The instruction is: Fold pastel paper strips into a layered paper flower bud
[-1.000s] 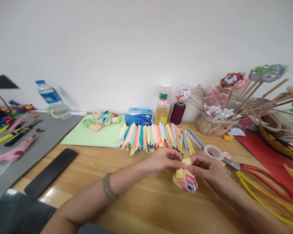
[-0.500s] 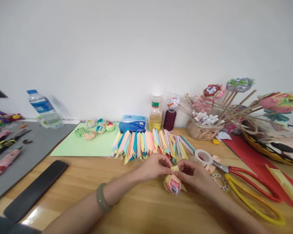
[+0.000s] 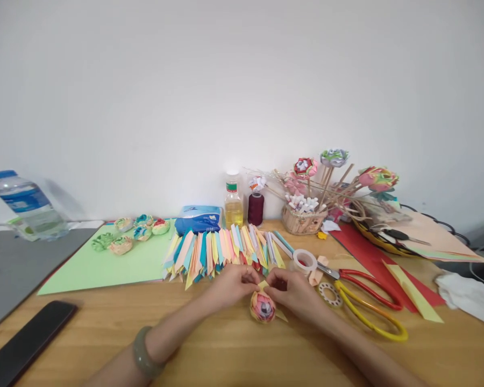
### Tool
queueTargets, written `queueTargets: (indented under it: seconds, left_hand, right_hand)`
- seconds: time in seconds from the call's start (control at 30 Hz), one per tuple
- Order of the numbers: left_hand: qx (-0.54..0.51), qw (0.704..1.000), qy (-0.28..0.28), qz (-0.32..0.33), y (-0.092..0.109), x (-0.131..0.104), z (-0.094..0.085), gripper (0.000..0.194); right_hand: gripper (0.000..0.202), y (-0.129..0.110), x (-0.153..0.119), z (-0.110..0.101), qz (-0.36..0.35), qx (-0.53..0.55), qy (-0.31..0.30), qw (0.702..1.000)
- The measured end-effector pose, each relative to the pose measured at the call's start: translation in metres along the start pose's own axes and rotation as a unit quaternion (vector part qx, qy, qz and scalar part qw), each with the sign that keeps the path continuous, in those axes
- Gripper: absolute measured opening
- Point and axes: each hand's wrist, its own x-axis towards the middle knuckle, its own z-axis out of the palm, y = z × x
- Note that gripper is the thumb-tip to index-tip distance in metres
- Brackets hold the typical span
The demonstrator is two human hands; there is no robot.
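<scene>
A small round paper flower [image 3: 263, 307] of layered pink, yellow and grey-lilac petals is held just above the wooden table. My left hand [image 3: 234, 286] pinches its upper left side with thumb and fingers. On the other side my right hand [image 3: 292, 293] is closed at the flower's upper right, and a pale yellow paper piece [image 3: 263, 286] shows between the two hands. Another yellow tip sticks out below my right fingers. Right behind the hands lies a long pile of folded paper strips [image 3: 210, 252] in many colours.
Right of my hands lie a tape roll [image 3: 305, 260], a white ring with holes [image 3: 329, 294] and red-and-yellow scissors [image 3: 371, 303]. A basket [image 3: 304, 221] with paper flowers on sticks stands behind. At left are green paper [image 3: 105, 271], a black phone-like slab [image 3: 30, 341] and a water bottle [image 3: 30, 204].
The camera view has swung to the right, so most things sit further left. Both hands stay on the flower, which now faces the camera more.
</scene>
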Motion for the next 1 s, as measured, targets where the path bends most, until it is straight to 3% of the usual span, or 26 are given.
queueTargets:
  seconds: [0.33, 0.4, 0.5, 0.6, 0.7, 0.73, 0.8, 0.87, 0.93, 1.0]
  left_hand:
    - [0.105, 0.994, 0.028, 0.022, 0.013, -0.007, 0.003, 0.015]
    - [0.073, 0.997, 0.029, 0.011, 0.015, -0.006, 0.001, 0.014]
    - [-0.068, 0.997, 0.024, -0.022, 0.019, -0.005, -0.005, 0.021]
    - [-0.191, 0.981, -0.047, -0.003, 0.024, -0.005, -0.009, 0.044]
    - [-0.173, 0.974, -0.142, 0.019, 0.028, -0.008, -0.006, 0.068]
    - [-0.141, 0.977, -0.155, 0.035, 0.030, -0.010, -0.003, 0.067]
    - [-0.090, 0.985, -0.123, 0.076, 0.033, -0.012, 0.001, 0.065]
    - [0.012, 0.995, -0.017, 0.094, 0.034, -0.014, 0.004, 0.062]
    - [0.140, 0.982, 0.080, 0.102, 0.033, -0.014, 0.005, 0.055]
    - [0.260, 0.952, 0.125, 0.103, 0.032, -0.014, 0.006, 0.053]
  right_hand:
    - [0.015, -0.010, -0.005, -0.004, -0.047, -0.059, 0.000, 0.997]
    - [0.016, -0.011, -0.006, -0.006, -0.061, -0.079, 0.002, 0.995]
    - [0.017, -0.011, -0.006, -0.010, -0.114, -0.152, 0.050, 0.980]
    - [0.016, -0.011, -0.006, -0.014, -0.178, -0.169, 0.116, 0.962]
    - [0.014, -0.012, -0.007, -0.016, -0.228, -0.147, 0.138, 0.952]
    - [0.014, -0.013, -0.008, -0.017, -0.243, -0.137, 0.135, 0.951]
    - [0.014, -0.017, -0.010, -0.018, -0.261, -0.110, 0.140, 0.949]
    - [0.013, -0.020, -0.011, -0.018, -0.235, -0.072, 0.170, 0.954]
    - [0.011, -0.024, -0.011, -0.018, -0.148, -0.008, 0.179, 0.973]
    - [0.019, -0.026, -0.010, -0.017, -0.042, 0.083, 0.118, 0.989]
